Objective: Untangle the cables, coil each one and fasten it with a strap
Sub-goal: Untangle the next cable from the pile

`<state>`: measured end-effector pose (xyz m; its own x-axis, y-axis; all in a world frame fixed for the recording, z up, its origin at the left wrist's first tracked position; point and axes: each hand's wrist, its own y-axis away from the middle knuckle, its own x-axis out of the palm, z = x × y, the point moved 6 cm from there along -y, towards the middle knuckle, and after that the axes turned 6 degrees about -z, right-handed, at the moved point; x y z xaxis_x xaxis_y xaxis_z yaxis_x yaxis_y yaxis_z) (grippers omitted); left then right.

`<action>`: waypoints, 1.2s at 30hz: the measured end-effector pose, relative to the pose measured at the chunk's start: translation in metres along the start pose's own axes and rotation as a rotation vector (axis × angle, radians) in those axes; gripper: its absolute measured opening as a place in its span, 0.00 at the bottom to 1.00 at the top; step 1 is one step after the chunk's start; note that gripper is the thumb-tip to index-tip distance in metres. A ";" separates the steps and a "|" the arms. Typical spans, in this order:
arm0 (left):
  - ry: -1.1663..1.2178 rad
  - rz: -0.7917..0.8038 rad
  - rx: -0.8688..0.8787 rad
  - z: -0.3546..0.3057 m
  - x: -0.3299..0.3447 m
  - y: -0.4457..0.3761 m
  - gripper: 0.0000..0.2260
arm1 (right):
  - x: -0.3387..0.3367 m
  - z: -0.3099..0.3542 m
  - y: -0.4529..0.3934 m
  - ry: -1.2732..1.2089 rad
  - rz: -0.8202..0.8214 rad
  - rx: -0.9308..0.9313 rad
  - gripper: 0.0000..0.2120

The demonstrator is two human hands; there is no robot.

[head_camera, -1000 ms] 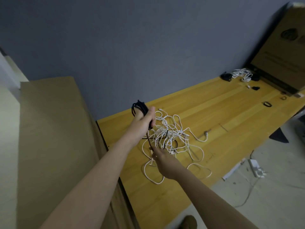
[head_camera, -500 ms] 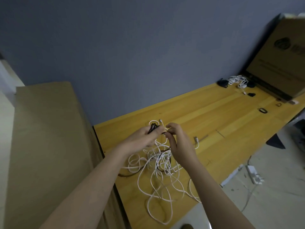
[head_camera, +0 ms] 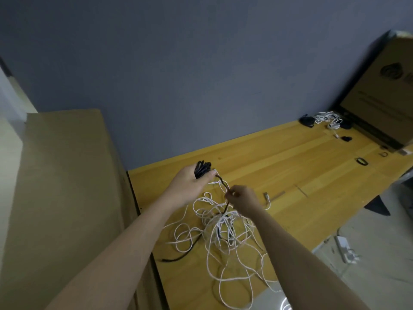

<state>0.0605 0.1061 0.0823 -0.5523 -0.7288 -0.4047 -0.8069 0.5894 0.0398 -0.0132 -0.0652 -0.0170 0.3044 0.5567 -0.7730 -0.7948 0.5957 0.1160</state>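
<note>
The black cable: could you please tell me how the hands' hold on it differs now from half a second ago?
The hands have drawn apart: the left hand grips the black coil, raised clear, while the right hand now pinches the black cable lower down. The white tangle stays on the table.

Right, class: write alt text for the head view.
A left hand grips a coiled black cable while the right hand pinches its loose strand above tangled white cables on a wooden table.
</note>
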 end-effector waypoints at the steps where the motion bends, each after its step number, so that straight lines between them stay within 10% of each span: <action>1: 0.002 -0.047 -0.006 0.001 -0.003 -0.001 0.12 | -0.018 0.011 -0.014 -0.006 -0.074 0.013 0.08; 8: 0.068 -0.135 -0.009 0.002 -0.018 -0.013 0.14 | -0.148 0.121 0.005 -0.389 -0.937 -0.433 0.04; 14: -0.011 -0.157 -0.008 0.006 -0.026 -0.013 0.17 | -0.058 0.034 -0.022 -0.033 -0.223 -0.131 0.05; 23: 0.232 0.040 -0.036 0.002 -0.004 -0.005 0.16 | 0.009 -0.001 -0.014 0.122 -0.088 -0.155 0.11; 28: 0.102 -0.032 0.015 0.008 -0.006 -0.007 0.17 | -0.081 0.064 -0.025 -0.904 -0.566 -0.044 0.12; 31: 0.099 -0.076 0.004 0.012 -0.008 -0.011 0.17 | -0.111 0.101 0.002 -0.968 -0.752 -0.287 0.09; 36: 0.177 -0.094 -0.060 0.016 -0.017 -0.011 0.18 | -0.048 0.058 -0.006 -0.913 -0.359 0.116 0.10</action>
<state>0.0821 0.1175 0.0744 -0.4976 -0.8328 -0.2424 -0.8649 0.4976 0.0660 0.0074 -0.0623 0.0552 0.8444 0.5357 -0.0016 -0.5344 0.8425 0.0673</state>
